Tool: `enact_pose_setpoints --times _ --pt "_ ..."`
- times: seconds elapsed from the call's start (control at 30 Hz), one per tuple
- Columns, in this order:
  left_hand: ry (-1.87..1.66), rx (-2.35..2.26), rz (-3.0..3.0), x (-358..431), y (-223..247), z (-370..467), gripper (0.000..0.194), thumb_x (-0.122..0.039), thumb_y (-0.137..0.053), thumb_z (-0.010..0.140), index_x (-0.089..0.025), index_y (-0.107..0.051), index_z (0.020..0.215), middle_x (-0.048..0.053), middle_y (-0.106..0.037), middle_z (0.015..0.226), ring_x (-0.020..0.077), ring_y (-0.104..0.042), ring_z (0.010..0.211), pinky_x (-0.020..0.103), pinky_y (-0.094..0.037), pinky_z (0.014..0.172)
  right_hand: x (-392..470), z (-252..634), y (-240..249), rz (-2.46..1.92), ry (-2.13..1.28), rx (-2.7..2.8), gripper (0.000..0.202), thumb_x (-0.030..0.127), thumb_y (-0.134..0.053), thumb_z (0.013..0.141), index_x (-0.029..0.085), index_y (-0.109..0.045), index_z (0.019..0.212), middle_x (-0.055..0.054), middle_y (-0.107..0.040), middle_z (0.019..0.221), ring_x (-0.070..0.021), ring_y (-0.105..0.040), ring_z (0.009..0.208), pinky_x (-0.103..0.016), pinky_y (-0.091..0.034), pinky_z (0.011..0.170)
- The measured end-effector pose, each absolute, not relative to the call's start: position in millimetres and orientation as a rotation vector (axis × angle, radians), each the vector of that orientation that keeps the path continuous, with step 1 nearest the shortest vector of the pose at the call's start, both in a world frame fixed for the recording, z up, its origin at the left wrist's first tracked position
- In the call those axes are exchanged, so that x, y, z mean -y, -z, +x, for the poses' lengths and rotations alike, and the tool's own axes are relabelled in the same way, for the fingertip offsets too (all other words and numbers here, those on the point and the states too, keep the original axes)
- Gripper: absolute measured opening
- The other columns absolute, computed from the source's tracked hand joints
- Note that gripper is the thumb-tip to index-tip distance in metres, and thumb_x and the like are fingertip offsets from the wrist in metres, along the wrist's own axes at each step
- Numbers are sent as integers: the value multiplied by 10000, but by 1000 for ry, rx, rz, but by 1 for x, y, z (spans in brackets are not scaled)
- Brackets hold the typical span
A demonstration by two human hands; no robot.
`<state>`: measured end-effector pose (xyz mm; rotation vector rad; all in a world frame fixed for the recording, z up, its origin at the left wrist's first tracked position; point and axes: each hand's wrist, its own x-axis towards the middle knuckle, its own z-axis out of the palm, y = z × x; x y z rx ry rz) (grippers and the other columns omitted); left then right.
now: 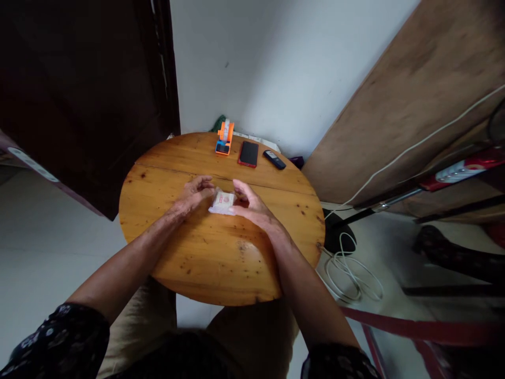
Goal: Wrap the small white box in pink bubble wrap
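A small whitish packet with red print (223, 201) lies on the round wooden table (221, 258), between my two hands. At its left side is my left hand (196, 192), fingers apart and curved, with the fingertips near the packet's edge. My right hand (252, 204) is on the other side, thumb at the packet's lower right corner and the fingers raised and spread from it. Neither hand is closed around the packet.
Along the table's far side stand an orange tape dispenser (224, 139), a dark phone with a red edge (248, 153) and a small black device (274, 159). A wall rises behind. White cable (347, 268) lies coiled on the floor at right.
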<state>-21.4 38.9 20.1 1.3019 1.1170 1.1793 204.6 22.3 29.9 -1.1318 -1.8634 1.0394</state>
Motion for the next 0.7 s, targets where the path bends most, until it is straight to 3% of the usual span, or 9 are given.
enact_pose_setpoints --times 0.17,0.37,0.6,0.7 --pt "-1045 -1005 1360 -32 -24 -18 682 -349 -759 659 -142 -560 1277 92 -687 1078 203 -660 939 336 -520 836 -20 196 -23 -1134 -964 1945 861 296 -786 696 274 -417 1473 -113 -574 1416 -254 -584 1266 -461 -431 1101" --pt "-1075 -981 1410 -28 -25 -15 655 -324 -747 687 -142 -567 1290 59 -689 989 156 -647 803 286 -520 714 -14 191 -27 -1150 -867 1970 802 278 -769 706 255 -460 1445 -115 -646 1307 -257 -658 1148 -471 -489 1034" --pt "-1148 -1118 1344 -34 -27 -20 569 -380 -744 633 -135 -645 1136 80 -697 999 216 -647 915 333 -510 798 -14 200 -37 -1142 -984 1992 791 334 -771 728 291 -458 1453 -98 -599 1402 -274 -578 1279 -486 -442 1094" --pt "-1244 -1207 1223 -41 -24 -25 490 -385 -735 611 -150 -657 1034 59 -701 917 184 -627 820 290 -479 703 -15 204 -41 -1078 -1064 1834 670 367 -715 781 280 -498 1409 -99 -605 1396 -258 -566 1290 -481 -428 1103"
